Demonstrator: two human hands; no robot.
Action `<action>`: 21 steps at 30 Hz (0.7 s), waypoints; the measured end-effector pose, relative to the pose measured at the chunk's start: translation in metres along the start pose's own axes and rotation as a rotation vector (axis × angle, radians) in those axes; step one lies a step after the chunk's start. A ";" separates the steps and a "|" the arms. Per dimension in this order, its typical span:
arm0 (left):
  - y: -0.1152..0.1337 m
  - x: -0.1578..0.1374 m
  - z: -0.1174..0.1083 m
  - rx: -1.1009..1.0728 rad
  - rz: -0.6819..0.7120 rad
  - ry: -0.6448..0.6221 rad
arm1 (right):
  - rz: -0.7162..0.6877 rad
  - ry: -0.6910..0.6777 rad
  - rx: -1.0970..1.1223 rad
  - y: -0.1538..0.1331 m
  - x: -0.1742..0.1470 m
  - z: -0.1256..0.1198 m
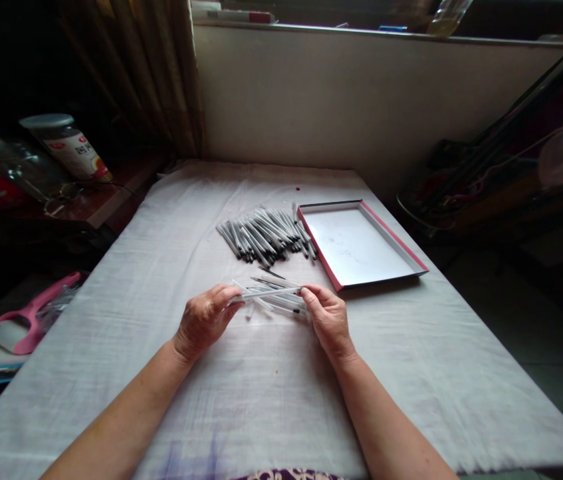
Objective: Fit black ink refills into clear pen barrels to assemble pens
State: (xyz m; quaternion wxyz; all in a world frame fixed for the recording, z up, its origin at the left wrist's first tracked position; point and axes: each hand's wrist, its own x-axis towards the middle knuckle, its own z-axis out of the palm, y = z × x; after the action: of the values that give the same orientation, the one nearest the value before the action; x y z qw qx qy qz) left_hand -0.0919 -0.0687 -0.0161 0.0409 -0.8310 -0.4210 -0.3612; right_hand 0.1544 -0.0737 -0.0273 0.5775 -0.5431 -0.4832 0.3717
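Observation:
Between my two hands a slim whitish pen (272, 293) lies crosswise, pinched at both ends. My left hand (208, 317) is closed on its left end, thumb and fingers together. The right end sits in the closed fingertips of my right hand (326, 317). Under and just behind it, loose clear pen parts (281, 303) and dark thin refills (264, 281) lie scattered on the cloth. Farther back is a heap of several clear pens with black tips (264, 233). The fingers partly cover both ends of the held pen.
A shallow box lid (361, 243) with red edges and a white inside lies right of the heap. White cloth (271, 400) covers the table. At left, a side table holds a labelled jar (74, 150); below it is a pink-handled object (36, 313). A wall (311, 100) stands behind.

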 end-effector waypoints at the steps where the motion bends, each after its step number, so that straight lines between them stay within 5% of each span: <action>1: 0.000 0.000 -0.001 0.005 -0.005 -0.002 | -0.005 -0.003 -0.003 0.000 0.000 0.000; 21: -0.002 -0.002 0.000 -0.043 0.010 -0.069 | -0.016 0.008 -0.011 0.000 0.000 0.000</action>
State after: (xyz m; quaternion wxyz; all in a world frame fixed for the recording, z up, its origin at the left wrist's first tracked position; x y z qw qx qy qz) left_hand -0.0941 -0.0687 -0.0172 0.0103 -0.8458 -0.4099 -0.3414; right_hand 0.1540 -0.0737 -0.0279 0.5794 -0.5441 -0.4870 0.3621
